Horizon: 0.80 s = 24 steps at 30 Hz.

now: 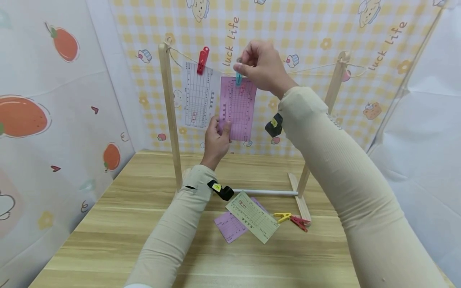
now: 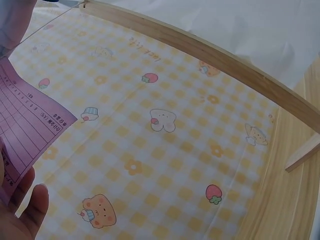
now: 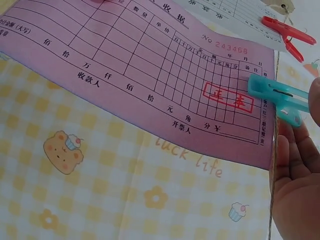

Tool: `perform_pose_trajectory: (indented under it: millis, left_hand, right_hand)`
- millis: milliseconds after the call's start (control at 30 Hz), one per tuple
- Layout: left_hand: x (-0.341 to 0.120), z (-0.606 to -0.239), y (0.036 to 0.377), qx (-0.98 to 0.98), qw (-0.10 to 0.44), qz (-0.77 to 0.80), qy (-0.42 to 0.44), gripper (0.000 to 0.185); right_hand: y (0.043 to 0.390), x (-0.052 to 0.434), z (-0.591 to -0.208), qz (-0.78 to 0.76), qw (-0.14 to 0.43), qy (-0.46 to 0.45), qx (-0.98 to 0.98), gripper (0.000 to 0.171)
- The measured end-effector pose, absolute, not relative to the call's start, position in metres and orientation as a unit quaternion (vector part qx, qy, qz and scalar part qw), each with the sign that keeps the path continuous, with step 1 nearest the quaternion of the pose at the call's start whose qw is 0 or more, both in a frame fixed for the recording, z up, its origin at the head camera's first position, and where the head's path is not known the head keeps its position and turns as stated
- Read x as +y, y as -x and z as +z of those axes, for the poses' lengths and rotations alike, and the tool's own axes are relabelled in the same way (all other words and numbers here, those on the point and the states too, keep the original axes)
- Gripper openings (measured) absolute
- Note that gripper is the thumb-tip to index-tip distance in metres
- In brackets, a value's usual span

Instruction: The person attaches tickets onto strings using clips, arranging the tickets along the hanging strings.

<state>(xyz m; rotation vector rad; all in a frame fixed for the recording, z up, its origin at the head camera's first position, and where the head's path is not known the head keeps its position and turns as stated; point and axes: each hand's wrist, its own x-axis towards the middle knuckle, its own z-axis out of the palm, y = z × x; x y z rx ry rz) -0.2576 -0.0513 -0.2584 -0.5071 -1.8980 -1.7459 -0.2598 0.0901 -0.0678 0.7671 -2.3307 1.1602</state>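
Pink paper [image 1: 237, 108] hangs at the string [image 1: 313, 69], with a blue-green clip [image 1: 239, 79] on its top edge. The person's right hand [image 1: 264, 66] pinches that clip between thumb and fingers. The left hand [image 1: 217, 142] pinches the paper low down, by its left edge. Just beside, a red clip [image 1: 201, 64] holds a white paper [image 1: 198, 96]. Down on the wooden table [image 1: 108, 240], a pale green paper [image 1: 253, 218] lies partly over other pink paper [image 1: 229, 229], near a yellow clip [image 1: 283, 216] and a second red clip [image 1: 299, 223].

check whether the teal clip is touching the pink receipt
Touching. The right wrist view shows the teal clip gripping the edge of the pink receipt, one jaw over its printed face.
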Motion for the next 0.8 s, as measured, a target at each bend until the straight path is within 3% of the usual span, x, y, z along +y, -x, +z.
perform_pose_trajectory:
  millis: [167, 500, 800]
  left_hand:
    - [-0.052, -0.26, 0.259, -0.702, 0.254, -0.638, 0.187, 0.03]
    - [-0.052, -0.26, 0.259, -0.701, 0.253, -0.639, 0.19, 0.028]
    - [-0.053, -0.262, 0.258, -0.706, 0.242, -0.641, 0.181, 0.027]
  right_hand:
    - [0.257, 0.091, -0.066, 0.392, 0.215, -0.257, -0.857, 0.017]
    - [0.249, 0.095, -0.064, 0.378, 0.207, -0.238, -0.87, 0.032]
    - [0.241, 0.109, -0.074, 0.404, 0.242, -0.244, -0.848, 0.03]
